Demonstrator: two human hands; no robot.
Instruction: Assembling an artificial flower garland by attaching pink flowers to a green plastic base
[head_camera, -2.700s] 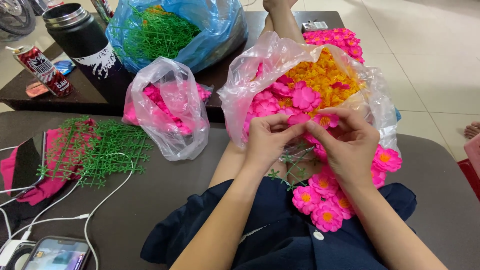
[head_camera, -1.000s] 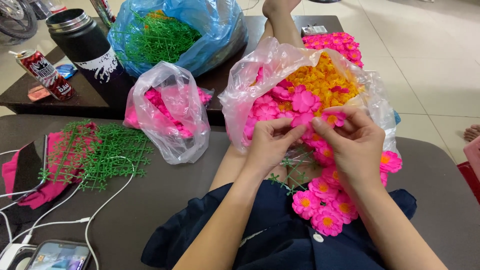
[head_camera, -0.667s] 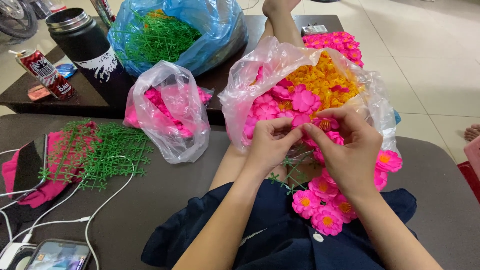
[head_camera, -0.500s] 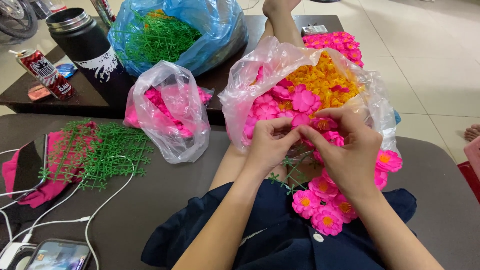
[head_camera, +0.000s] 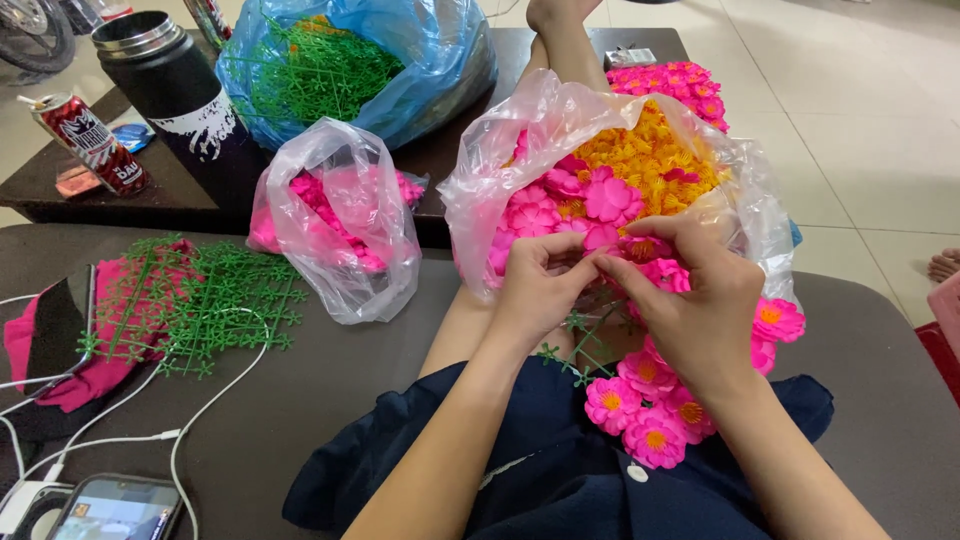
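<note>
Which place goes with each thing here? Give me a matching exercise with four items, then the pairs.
Things:
1. black flask
2. blue bag
3. phone
4. drink can

Places or contents:
A. bottom left corner, beside white cables
B. holds green plastic stems
C. far left of the low dark table, left of the flask
D. stands upright between the can and the blue bag

Pairs: 1-D, 2-B, 3-A, 4-C

Left of the flower bag (head_camera: 745, 190): clear petal bag (head_camera: 340, 230), blue bag (head_camera: 430, 60) behind; red can (head_camera: 90, 140) standing far left; phone screen (head_camera: 115, 510) glowing below.
</note>
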